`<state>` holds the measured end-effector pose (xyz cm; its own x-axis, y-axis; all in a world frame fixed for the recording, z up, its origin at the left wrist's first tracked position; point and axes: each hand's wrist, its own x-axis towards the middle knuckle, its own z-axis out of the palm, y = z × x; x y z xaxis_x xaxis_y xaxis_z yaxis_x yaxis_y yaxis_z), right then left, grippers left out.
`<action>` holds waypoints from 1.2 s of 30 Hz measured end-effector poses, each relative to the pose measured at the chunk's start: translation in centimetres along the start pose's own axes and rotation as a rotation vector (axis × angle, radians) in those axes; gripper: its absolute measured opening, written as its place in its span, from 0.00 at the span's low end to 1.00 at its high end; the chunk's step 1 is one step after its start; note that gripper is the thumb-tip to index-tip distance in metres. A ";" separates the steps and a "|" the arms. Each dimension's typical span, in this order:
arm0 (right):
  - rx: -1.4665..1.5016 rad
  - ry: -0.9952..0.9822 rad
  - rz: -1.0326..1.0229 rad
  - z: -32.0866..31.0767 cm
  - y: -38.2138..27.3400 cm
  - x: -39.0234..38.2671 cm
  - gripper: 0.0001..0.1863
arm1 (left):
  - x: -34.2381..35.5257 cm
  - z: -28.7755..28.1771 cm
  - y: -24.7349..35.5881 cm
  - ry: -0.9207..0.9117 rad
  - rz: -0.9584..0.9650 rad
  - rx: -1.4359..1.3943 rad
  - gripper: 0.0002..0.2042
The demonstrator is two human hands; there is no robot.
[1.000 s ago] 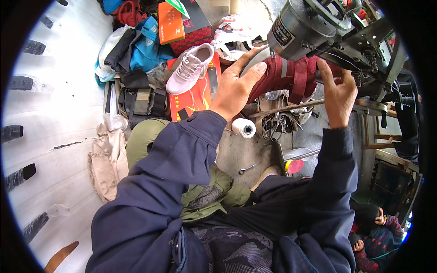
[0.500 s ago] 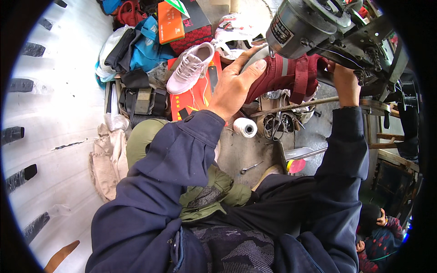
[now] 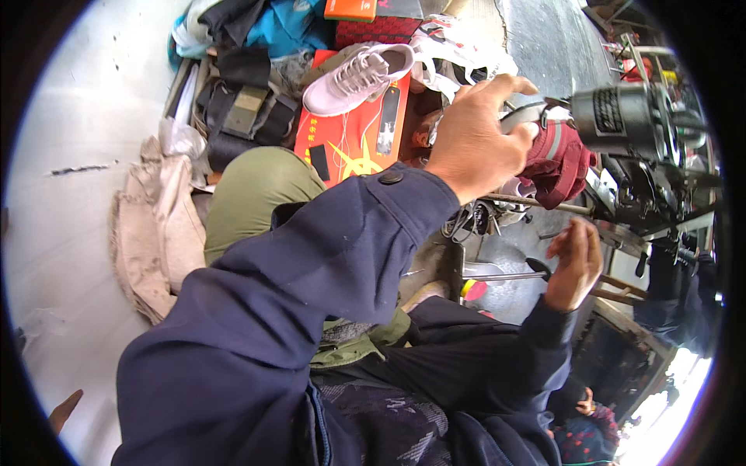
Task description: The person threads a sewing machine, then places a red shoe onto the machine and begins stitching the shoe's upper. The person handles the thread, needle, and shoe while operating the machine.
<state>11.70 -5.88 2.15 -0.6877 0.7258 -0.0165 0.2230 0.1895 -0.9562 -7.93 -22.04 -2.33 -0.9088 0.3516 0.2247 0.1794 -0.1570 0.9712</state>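
My left hand (image 3: 486,140) grips a dark red shoe (image 3: 556,167) by its pale sole edge, thumb and fingers spread around it. The shoe has a grey stripe and hangs against the metal head of a sewing machine (image 3: 614,120). Part of the shoe is hidden behind my hand and the machine. Below the shoe, my right hand (image 3: 573,268) is in the air, apart from it, with fingers loosely bent and nothing visible in them. To the left, a pale pink sneaker (image 3: 353,84) lies on a red printed sheet (image 3: 342,147).
Dark straps and scraps (image 3: 245,116) lie left of the red sheet, with a beige cloth (image 3: 151,225) nearer. A metal rod (image 3: 505,276) crosses below my right hand. Machine parts crowd the right. Another person (image 3: 587,427) shows at the lower right.
My right hand has come off the machine side and dropped lower. My left hand, still on the shoe, appears further right. The view has shifted, and the thread spool is out of sight.
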 end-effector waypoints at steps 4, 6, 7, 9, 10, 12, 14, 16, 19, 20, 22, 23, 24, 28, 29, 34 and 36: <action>0.064 -0.013 0.020 1.8 0.7 -3.8 0.09 | 0.0 0.5 0.6 0.099 0.108 0.063 0.13; 0.116 0.002 0.031 2.5 0.4 -4.5 0.07 | 0.0 0.9 1.0 0.111 0.061 0.067 0.12; 0.113 -0.017 0.035 2.9 0.1 -4.6 0.06 | 0.2 0.9 1.2 0.112 0.057 0.081 0.11; 0.108 -0.039 0.038 3.8 -0.4 -4.5 0.06 | 0.6 1.1 1.5 0.097 -0.004 0.062 0.11; 0.138 -0.049 0.043 4.2 -0.7 -4.4 0.06 | 0.9 1.1 1.6 0.094 -0.008 0.036 0.11; 0.105 -0.042 0.044 4.9 -1.5 -4.1 0.06 | 1.5 1.2 1.8 0.071 -0.036 -0.005 0.12; 0.085 -0.048 0.040 5.3 -2.3 -3.7 0.06 | 1.8 1.4 2.0 0.061 -0.056 0.019 0.11; 0.068 -0.062 0.033 5.6 -2.9 -3.4 0.06 | 2.0 1.5 2.0 0.036 -0.072 0.029 0.09; 0.037 -0.055 0.023 5.9 -3.5 -3.2 0.06 | 2.3 1.6 1.8 0.003 -0.162 0.011 0.09; 0.052 -0.050 0.027 6.0 -3.7 -3.2 0.06 | 2.4 1.6 1.8 0.001 -0.173 -0.005 0.09; 0.019 -0.053 0.022 6.1 -4.1 -3.2 0.08 | 2.0 1.4 1.7 0.079 -0.001 0.125 0.06; 0.008 -0.054 0.024 6.2 -4.4 -3.0 0.09 | 1.7 1.1 1.6 0.063 0.015 0.147 0.05; 0.010 -0.045 0.032 6.4 -4.6 -2.8 0.10 | 1.6 0.8 1.6 0.050 0.034 0.171 0.04; 0.003 -0.137 0.000 7.6 -5.5 -0.8 0.15 | -0.3 -0.9 1.6 -0.075 0.209 0.369 0.02; -0.001 -0.144 -0.003 8.1 -5.5 -0.2 0.16 | -0.5 -1.1 1.7 -0.113 0.197 0.388 0.02; 0.174 -0.122 -0.027 10.5 -4.8 2.3 0.12 | -0.8 -1.2 2.5 -0.153 0.287 0.377 0.09; 0.245 -0.093 -0.051 10.6 -4.5 2.4 0.10 | -0.8 -1.1 2.8 -0.170 0.285 0.399 0.10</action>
<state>1.75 -11.99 3.33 -0.7570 0.6532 0.0172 0.0206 0.0502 -0.9985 -7.12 -23.75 0.17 -0.7346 0.4964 0.4626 0.5709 0.0836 0.8168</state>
